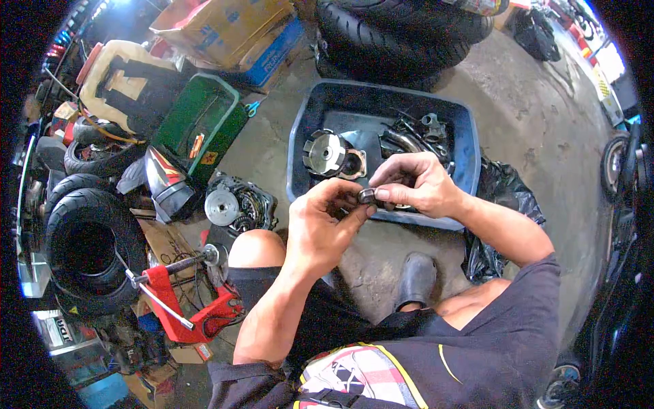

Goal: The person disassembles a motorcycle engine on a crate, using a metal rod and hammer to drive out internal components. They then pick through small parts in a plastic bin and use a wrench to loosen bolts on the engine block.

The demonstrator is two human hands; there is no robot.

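Both hands meet over the near rim of a blue-grey plastic tub. Between their fingertips is a small dark metal ring, pinched by my left hand from one side and by my right hand from the other. Inside the tub, just beyond my left fingers, lies a silvery slotted metal drum. A flanged part with a dark round centre sits beside it. Further right are greasy metal parts, partly hidden behind my right hand.
An engine block rests on the floor left of the tub. Nearer stand a red clamp tool and stacked tyres. A green bin and more tyres are at the back. A black plastic bag lies right.
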